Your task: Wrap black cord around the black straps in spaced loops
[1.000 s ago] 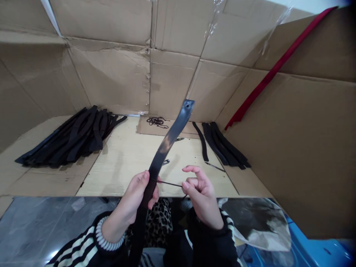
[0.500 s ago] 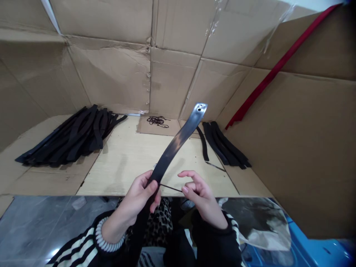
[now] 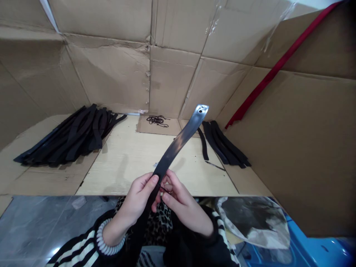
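My left hand grips a long black strap, which rises up and to the right to a shiny end with a punched hole. A thin black cord passes from the strap into my right hand. My right fingers pinch the cord close beside my left hand, almost touching it. The strap's lower length hangs down behind my left hand, against my dark sleeve.
A pale wooden board lies ahead, with a pile of black straps at left and another at right. A loose strap, a tangle of thin cord and cardboard walls stand beyond.
My right hand has moved left, up against my left hand, and the visible cord is much shorter. The strap's holed end has swung right since a second ago.
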### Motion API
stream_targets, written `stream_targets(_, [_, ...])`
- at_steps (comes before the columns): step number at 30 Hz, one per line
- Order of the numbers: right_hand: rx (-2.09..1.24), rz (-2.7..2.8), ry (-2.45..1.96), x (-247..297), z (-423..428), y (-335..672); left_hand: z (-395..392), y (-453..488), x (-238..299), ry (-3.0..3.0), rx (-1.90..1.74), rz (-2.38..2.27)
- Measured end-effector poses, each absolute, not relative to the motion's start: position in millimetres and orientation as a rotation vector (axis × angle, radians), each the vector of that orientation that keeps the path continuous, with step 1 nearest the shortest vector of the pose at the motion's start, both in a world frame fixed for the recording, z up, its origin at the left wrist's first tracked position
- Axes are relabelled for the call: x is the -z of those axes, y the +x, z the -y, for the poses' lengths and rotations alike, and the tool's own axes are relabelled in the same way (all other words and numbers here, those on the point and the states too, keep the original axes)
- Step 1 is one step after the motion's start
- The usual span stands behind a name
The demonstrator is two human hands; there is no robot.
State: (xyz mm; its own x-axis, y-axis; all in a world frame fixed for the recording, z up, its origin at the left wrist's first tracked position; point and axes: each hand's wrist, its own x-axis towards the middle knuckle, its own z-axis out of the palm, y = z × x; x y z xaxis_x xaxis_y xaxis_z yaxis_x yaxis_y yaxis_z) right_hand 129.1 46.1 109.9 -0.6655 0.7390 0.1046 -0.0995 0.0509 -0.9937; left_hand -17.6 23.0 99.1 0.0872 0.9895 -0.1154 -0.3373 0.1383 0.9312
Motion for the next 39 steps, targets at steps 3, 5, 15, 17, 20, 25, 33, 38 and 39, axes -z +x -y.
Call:
stream_targets(3, [-1.549, 1.68, -0.807, -112, -44, 114, -22, -16, -98, 0.863, -1.212, -0.96])
stream_targets(5, [-1.487, 1.686, -0.862, -110, -46, 113, -20, -18, -97, 0.831, -1.184, -0.955])
stream_targets(15, [-1.406, 1.568, -0.998, -94, -47, 119, -11, -23, -77, 0.871, -1.126, -0.965])
stream_targets(17, [-1.439, 1.539, -0.985, -96, -46, 118, -12, -20, -74, 0.897, -1.16, -0.963])
stream_targets(20, [-1.406, 1.567, -0.966, -99, -46, 118, -13, -19, -73, 0.894, -1.171, -0.962])
stream_targets(25, [-1.203, 1.675, -0.975, -99, -47, 123, -13, -21, -75, 0.86, -1.192, -0.955])
stream_targets(33, [-1.184, 1.691, -1.023, -92, -40, 124, -12, -17, -81, 0.801, -1.222, -0.945])
stream_targets(38, [-1.234, 1.67, -1.014, -90, -39, 125, -11, -18, -82, 0.798, -1.213, -0.931])
stream_targets(39, [-1.25, 1.668, -1.004, -89, -39, 126, -11, -18, -82, 0.796, -1.208, -0.926])
